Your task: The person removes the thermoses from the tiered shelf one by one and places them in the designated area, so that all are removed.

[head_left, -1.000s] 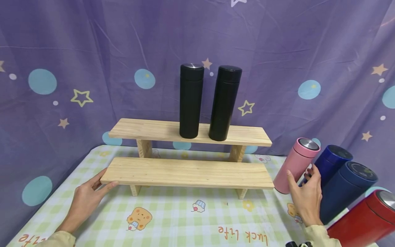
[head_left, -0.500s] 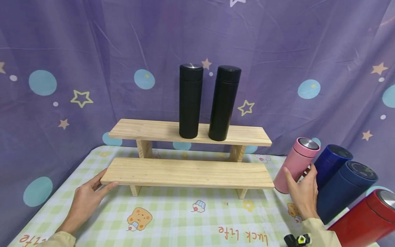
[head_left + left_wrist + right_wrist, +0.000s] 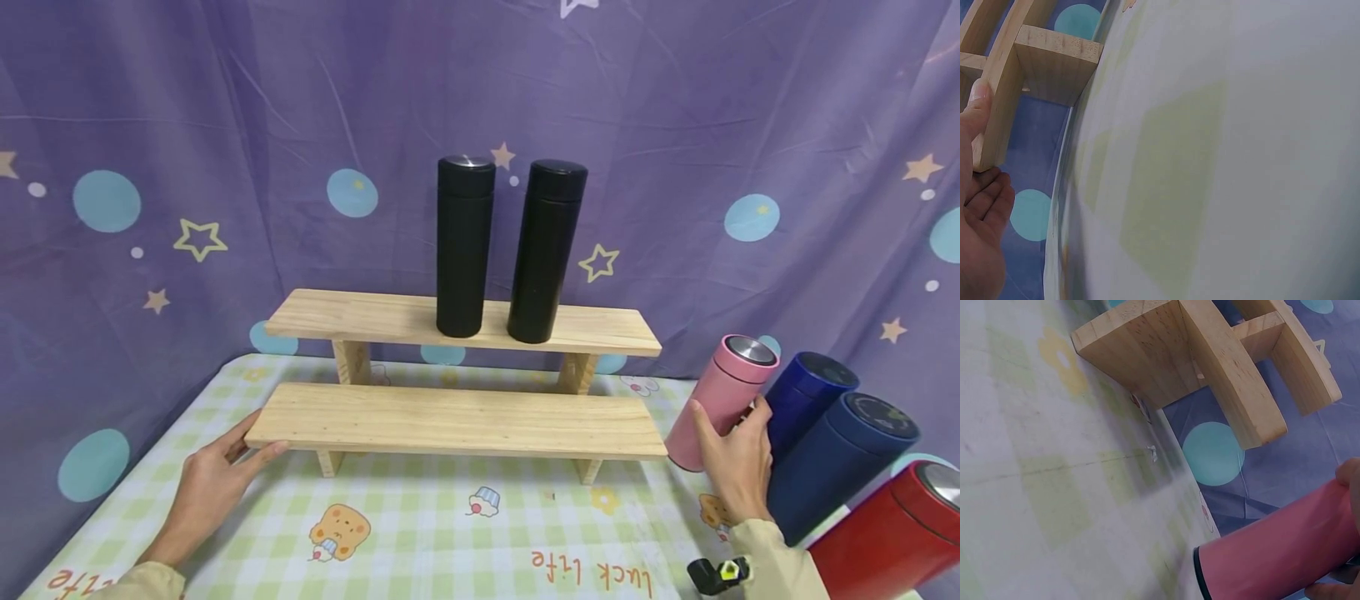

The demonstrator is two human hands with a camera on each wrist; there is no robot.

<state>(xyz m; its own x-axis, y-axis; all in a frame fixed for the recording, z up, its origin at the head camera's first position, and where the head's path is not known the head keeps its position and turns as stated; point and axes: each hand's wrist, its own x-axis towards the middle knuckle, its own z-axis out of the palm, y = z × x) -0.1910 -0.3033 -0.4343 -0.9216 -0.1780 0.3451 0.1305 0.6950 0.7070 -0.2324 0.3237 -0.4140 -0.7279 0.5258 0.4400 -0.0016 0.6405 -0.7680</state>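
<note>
My left hand [image 3: 213, 479] holds the left end of the lower board of a two-tier wooden shelf [image 3: 457, 421], thumb at the front edge and fingers round the end. In the left wrist view the thumb [image 3: 980, 100] lies against the wood. At the right, my right hand [image 3: 735, 462] grips a pink thermos [image 3: 723, 400] with a steel-topped lid, which stands upright on the table. The right wrist view shows the lower part of the pink thermos [image 3: 1285, 547] between thumb and fingers. Two black thermoses [image 3: 465, 250] stand on the upper board.
Close to my right hand stand a bright blue thermos [image 3: 806, 400], a dark blue thermos [image 3: 843, 462] and a red thermos [image 3: 896, 533]. A checked cloth [image 3: 442, 533] covers the table, and a purple curtain [image 3: 285, 125] hangs behind the shelf.
My right hand has shifted slightly left and drawn its fingers in around the pink thermos. My left hand and the shelf look unmoved.
</note>
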